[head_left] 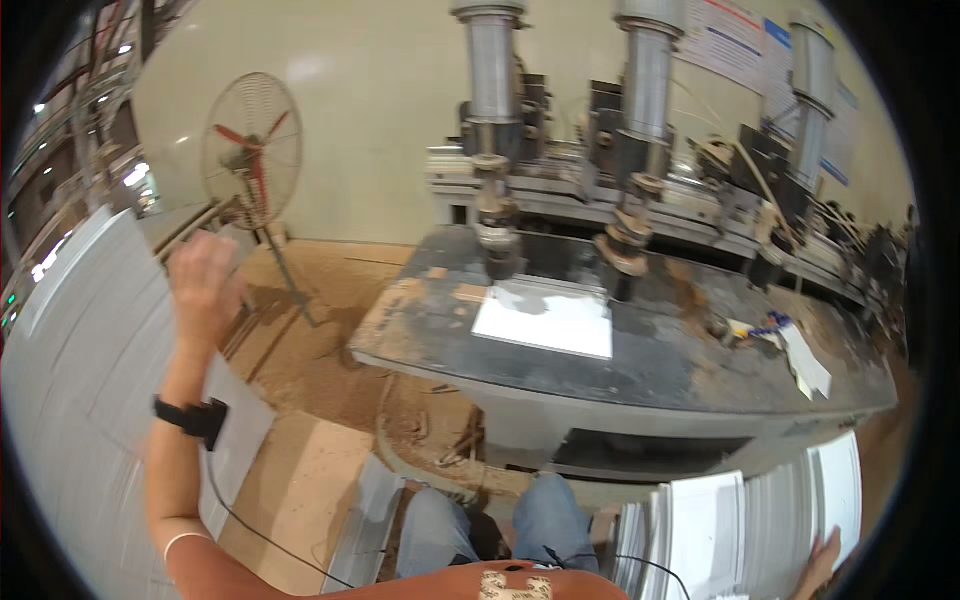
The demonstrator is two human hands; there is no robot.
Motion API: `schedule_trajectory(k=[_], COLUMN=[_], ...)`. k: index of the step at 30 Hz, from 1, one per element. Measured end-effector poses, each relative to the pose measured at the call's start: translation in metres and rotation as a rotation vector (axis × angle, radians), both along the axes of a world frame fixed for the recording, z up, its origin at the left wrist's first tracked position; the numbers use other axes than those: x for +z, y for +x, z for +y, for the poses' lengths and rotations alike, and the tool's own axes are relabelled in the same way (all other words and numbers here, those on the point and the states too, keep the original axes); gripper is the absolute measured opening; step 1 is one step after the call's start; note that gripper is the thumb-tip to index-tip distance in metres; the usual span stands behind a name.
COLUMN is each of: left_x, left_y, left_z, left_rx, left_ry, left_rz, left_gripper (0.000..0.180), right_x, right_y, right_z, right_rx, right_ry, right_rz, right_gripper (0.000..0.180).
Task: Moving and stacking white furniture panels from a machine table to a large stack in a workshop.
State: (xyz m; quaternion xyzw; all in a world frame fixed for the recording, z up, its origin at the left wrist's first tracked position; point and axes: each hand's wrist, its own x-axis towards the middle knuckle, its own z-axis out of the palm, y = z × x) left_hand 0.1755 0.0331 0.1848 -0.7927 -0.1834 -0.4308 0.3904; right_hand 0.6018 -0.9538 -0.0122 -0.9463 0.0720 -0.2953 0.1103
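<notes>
Curled and blurred, my left hand [203,285] hangs by the grey sheets [95,410], my right hand [822,563] touches the end board [838,490] of a standing row, whether either pinches anything I cannot tell, and a white panel [545,325] lies on the table [650,375] ahead, between them.

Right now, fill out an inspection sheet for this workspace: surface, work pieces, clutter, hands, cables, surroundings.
Surface: dark worktable, with brown, dusty-looking patches.
Work pieces: white panel flat on the worktable near two machine heads; upright panels at lower right; large pale stack at left.
Clutter: irregular white scrap and small blue item toward the worktable's right end; brown debris on the floor.
Hands: left hand raised beside the pale stack, blurred, grip unclear; right hand at the rightmost upright panels, grip unclear.
Cables: dark cable from the left wrist strap toward the body.
Surroundings: fan with red blades; wall posters.
</notes>
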Motion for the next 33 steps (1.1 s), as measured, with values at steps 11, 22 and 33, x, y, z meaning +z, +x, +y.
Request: schedule_trajectory(k=[11, 22, 33], left_x=[-0.266, -0.233, -0.017], left_y=[0.380, 0.144, -0.030], left_z=[-0.145, -0.172, -0.197], left_rx=[-0.312, -0.611, -0.019], left_ry=[-0.969, -0.710, 0.096], left_rz=[0.329, 0.569, 0.562], left_gripper=[0.079, 0.026, 0.024], right_x=[0.029, -0.027, -0.081], right_y=[-0.027, 0.076, 0.136], right_z=[0.251, 0.566, 0.681], right_rx=[0.483, 1.193, 1.414], right_ry=[-0.496, -0.294, -0.265], right_rz=[-0.346, -0.131, 0.010], right_gripper=[0.034, 0.035, 0.048])
